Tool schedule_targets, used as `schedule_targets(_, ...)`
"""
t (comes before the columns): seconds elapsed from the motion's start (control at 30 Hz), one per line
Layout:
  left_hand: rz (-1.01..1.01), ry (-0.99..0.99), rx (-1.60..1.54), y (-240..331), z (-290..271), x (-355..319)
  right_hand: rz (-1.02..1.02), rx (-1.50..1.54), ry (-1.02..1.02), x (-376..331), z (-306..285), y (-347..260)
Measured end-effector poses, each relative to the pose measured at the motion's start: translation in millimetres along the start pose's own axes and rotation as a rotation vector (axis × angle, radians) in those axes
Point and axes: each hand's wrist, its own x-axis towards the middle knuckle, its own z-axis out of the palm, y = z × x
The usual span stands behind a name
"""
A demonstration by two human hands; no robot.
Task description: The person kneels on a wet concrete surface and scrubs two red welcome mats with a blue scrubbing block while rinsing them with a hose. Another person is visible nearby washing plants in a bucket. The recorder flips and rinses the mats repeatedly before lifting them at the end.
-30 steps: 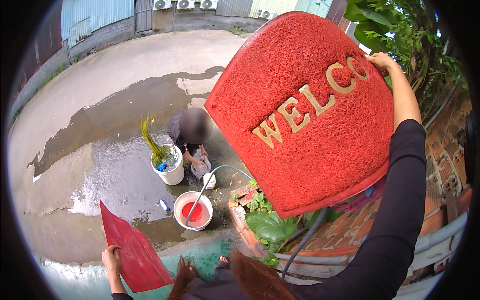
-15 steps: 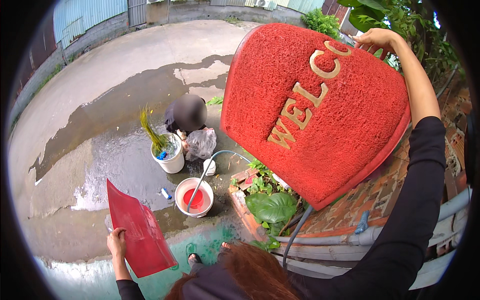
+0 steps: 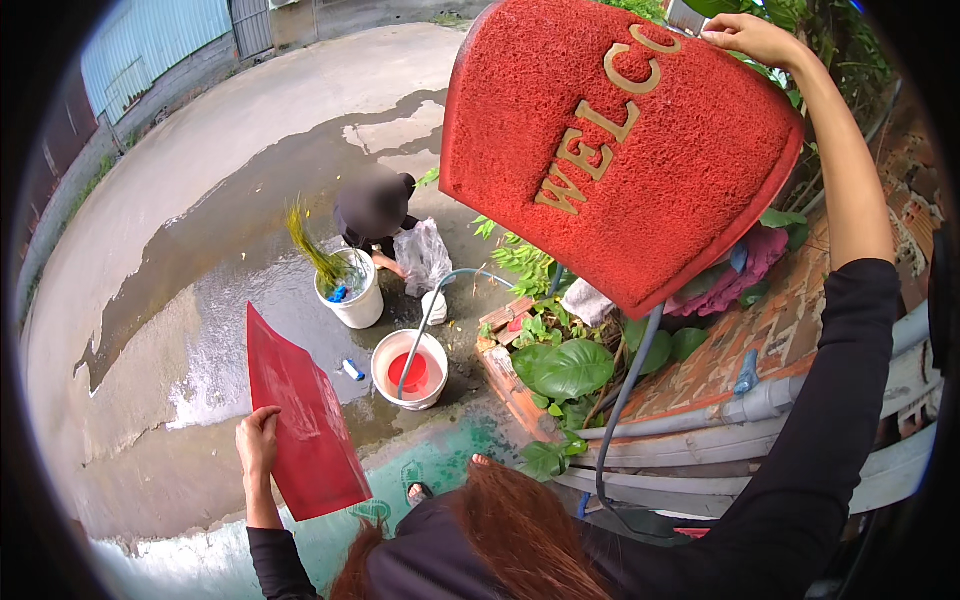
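Observation:
My right hand [image 3: 752, 42], raised at the upper right, grips the far edge of a red looped-pile doormat [image 3: 650, 190] with gold lettering. Part of its fingers is hidden at the mat's edge. The doormat hangs tilted in the air, lettered side toward me. Lower on the left, my left hand [image 3: 258, 440] is closed on the left edge of a thin, smooth red mat [image 3: 300, 420]. Its surface looks wet and shiny, and it is held up at a slant. The two mats are apart.
Ahead, a person [image 3: 375, 210] crouches with a clear plastic bag [image 3: 424, 258] beside a white bucket [image 3: 362, 308] holding a yellow-green brush. A hose [image 3: 425, 320] runs into another bucket [image 3: 438, 385]. A blue-and-white object [image 3: 353, 370] lies on wet concrete. Leafy plants [image 3: 575, 370], bricks and pipes [image 3: 690, 425] stand right.
The doormat has risen in view and shifted slightly left, uncovering a pink cloth and more plants beneath it. The smooth red mat has moved up and right. Both hands keep their holds.

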Motion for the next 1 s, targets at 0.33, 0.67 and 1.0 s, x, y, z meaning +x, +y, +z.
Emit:
schedule_targets(0.33,0.072,-0.042,-0.075,20.3,-26.4,14.0,0.656,0.174,0.92,-90.8,48.7,-14.7)
schedule_targets(0.67,0.134,-0.052,-0.034,12.4,-30.1,20.8,0.271,1.739,0.768,-95.7,86.9,-31.3)
schedule_targets(1.0,0.062,-0.063,-0.045,4.7,-23.1,5.6,0.447,1.243,1.047,-49.9,88.1,96.2)
